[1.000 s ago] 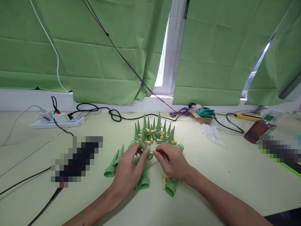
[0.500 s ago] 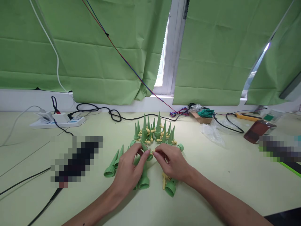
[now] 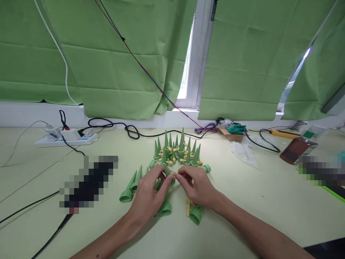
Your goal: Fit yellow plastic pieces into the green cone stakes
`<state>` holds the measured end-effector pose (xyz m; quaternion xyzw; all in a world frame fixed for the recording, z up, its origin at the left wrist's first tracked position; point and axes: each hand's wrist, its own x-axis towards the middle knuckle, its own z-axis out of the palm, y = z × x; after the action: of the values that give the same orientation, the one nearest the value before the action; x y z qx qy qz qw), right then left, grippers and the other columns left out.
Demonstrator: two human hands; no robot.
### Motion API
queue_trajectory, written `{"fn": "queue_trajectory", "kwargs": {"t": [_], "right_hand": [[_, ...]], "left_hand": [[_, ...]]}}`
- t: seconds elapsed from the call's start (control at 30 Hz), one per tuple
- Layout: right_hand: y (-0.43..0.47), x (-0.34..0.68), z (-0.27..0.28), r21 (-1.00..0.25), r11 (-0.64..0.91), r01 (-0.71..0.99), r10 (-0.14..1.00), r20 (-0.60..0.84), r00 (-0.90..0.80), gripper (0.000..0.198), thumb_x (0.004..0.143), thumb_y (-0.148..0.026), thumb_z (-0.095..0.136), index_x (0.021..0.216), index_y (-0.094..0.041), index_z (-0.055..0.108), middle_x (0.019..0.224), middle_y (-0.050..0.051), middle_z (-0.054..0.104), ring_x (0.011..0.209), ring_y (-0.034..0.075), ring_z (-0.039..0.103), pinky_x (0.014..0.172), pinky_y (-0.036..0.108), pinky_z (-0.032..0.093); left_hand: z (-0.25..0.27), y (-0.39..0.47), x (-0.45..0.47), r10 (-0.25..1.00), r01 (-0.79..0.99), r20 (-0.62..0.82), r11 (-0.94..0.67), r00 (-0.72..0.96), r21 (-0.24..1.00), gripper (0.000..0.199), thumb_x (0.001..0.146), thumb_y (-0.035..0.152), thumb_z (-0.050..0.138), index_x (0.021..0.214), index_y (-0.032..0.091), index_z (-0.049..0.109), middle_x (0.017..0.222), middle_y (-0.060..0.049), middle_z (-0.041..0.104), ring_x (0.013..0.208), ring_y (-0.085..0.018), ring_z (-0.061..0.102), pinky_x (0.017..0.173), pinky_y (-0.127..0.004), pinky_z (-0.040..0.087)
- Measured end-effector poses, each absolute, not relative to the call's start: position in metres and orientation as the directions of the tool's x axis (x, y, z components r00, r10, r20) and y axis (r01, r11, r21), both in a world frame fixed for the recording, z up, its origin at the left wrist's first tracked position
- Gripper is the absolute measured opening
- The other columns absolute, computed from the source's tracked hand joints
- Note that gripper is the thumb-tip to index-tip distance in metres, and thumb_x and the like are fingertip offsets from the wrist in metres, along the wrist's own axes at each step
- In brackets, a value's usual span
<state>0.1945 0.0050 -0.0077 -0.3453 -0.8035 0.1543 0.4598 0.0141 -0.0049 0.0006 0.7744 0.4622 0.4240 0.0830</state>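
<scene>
My left hand (image 3: 153,187) is closed on a green plastic watering spike (image 3: 167,170), whose pointed tip leans up and to the left. Pinched in the fingertips of my right hand (image 3: 195,181) is a small yellow valve (image 3: 176,173), touching the side of that spike. Whether the valve sits inside the spike is hidden by my fingers. Loose green spikes (image 3: 126,194) lie left of and under my left hand. Below my right hand are a spike (image 3: 196,215) on its side and some yellow valves (image 3: 188,208).
Behind my hands stand several upright spikes (image 3: 182,147) with yellow valves fitted. A power strip (image 3: 67,138) is at the back left, and black cable (image 3: 151,136) runs along the wall. A small cardboard box (image 3: 231,135), clear plastic bag (image 3: 244,153) and reddish-brown bottle (image 3: 296,149) are to the right.
Both hands stay almost in place. The held spike has tilted slightly more upright, with the yellow valve still against it.
</scene>
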Motion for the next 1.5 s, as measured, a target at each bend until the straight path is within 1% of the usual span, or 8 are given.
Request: {"fn": "queue_trajectory", "kwargs": {"t": [0.3, 0.53, 0.73, 0.83, 1.0, 1.17, 1.23, 1.5], "right_hand": [[0.003, 0.189, -0.007, -0.737, 0.59, 0.33, 0.807, 0.52, -0.281, 0.018, 0.091, -0.021, 0.055, 0.073, -0.019, 0.055, 0.059, -0.003, 0.052, 0.051, 0.011, 0.046, 0.046, 0.021, 0.037], [0.006, 0.187, -0.006, -0.951, 0.278, 0.131, 0.933, 0.235, -0.274, 0.025, 0.091, -0.033, 0.057, 0.07, -0.019, 0.053, 0.044, -0.007, 0.047, 0.033, 0.008, 0.041, 0.035, 0.02, 0.031], [0.011, 0.191, -0.011, -0.997, 0.079, 0.004, 0.95, 0.074, -0.302, 0.031, 0.089, -0.038, 0.06, 0.066, -0.019, 0.051, 0.042, -0.009, 0.046, 0.026, 0.007, 0.039, 0.027, 0.018, 0.026], [0.012, 0.191, -0.01, -0.999, 0.035, -0.009, 0.957, 0.036, -0.289, 0.033, 0.087, -0.039, 0.062, 0.063, -0.019, 0.049, 0.04, -0.009, 0.043, 0.025, 0.006, 0.037, 0.025, 0.018, 0.024], [0.01, 0.191, -0.002, -0.997, 0.072, -0.016, 0.974, 0.074, -0.216, 0.035, 0.085, -0.045, 0.062, 0.065, -0.02, 0.049, 0.045, -0.009, 0.044, 0.027, 0.007, 0.04, 0.027, 0.018, 0.026], [0.009, 0.189, -0.001, -0.982, 0.186, -0.03, 0.972, 0.188, -0.141, 0.036, 0.088, -0.048, 0.06, 0.069, -0.02, 0.049, 0.047, -0.008, 0.045, 0.031, 0.007, 0.043, 0.032, 0.019, 0.032], [0.008, 0.189, -0.003, -0.967, 0.253, -0.03, 0.96, 0.254, -0.118, 0.034, 0.091, -0.047, 0.058, 0.073, -0.02, 0.051, 0.049, -0.008, 0.045, 0.034, 0.007, 0.043, 0.035, 0.02, 0.035], [0.003, 0.19, -0.002, -0.928, 0.372, 0.008, 0.921, 0.368, -0.129, 0.029, 0.096, -0.042, 0.054, 0.079, -0.02, 0.051, 0.054, -0.007, 0.044, 0.039, 0.007, 0.041, 0.04, 0.02, 0.034]], "left_hand": [[0.001, -0.007, 0.014, 0.774, 0.626, 0.58, -0.589, 0.255, 0.511, 0.022, 0.096, 0.032, 0.051, 0.078, 0.021, 0.051, 0.068, 0.003, 0.052, 0.058, -0.012, 0.047, 0.046, -0.021, 0.033], [0.002, -0.005, 0.013, 0.756, 0.581, 0.574, -0.632, 0.314, 0.513, 0.017, 0.096, 0.028, 0.051, 0.082, 0.021, 0.055, 0.077, 0.0, 0.057, 0.069, -0.014, 0.054, 0.062, -0.025, 0.043], [0.006, -0.008, 0.014, 0.736, 0.545, 0.564, -0.667, 0.375, 0.507, 0.006, 0.093, 0.022, 0.053, 0.094, 0.02, 0.058, 0.086, -0.002, 0.06, 0.073, -0.015, 0.057, 0.068, -0.027, 0.047], [0.007, -0.01, 0.013, 0.714, 0.522, 0.575, -0.693, 0.4, 0.497, 0.016, 0.089, 0.015, 0.052, 0.102, 0.021, 0.058, 0.092, -0.003, 0.062, 0.078, -0.016, 0.059, 0.072, -0.028, 0.049], [0.004, -0.007, 0.012, 0.707, 0.501, 0.626, -0.692, 0.328, 0.519, 0.024, 0.088, 0.013, 0.051, 0.108, 0.022, 0.059, 0.099, -0.003, 0.065, 0.089, -0.017, 0.062, 0.078, -0.028, 0.05], [0.002, -0.003, 0.012, 0.809, 0.48, 0.572, -0.56, 0.139, 0.675, 0.009, 0.094, 0.027, 0.054, 0.101, 0.023, 0.059, 0.093, -0.001, 0.064, 0.088, -0.017, 0.061, 0.079, -0.028, 0.049], [0.003, -0.003, 0.013, 0.85, 0.467, 0.519, -0.499, 0.097, 0.73, 0.012, 0.095, 0.033, 0.053, 0.099, 0.023, 0.058, 0.085, 0.0, 0.062, 0.082, -0.016, 0.06, 0.076, -0.027, 0.048], [0.003, -0.002, 0.014, 0.93, 0.397, 0.33, -0.368, 0.165, 0.841, 0.025, 0.095, 0.047, 0.052, 0.111, 0.027, 0.051, 0.069, 0.005, 0.055, 0.066, -0.014, 0.051, 0.058, -0.023, 0.039]]}}
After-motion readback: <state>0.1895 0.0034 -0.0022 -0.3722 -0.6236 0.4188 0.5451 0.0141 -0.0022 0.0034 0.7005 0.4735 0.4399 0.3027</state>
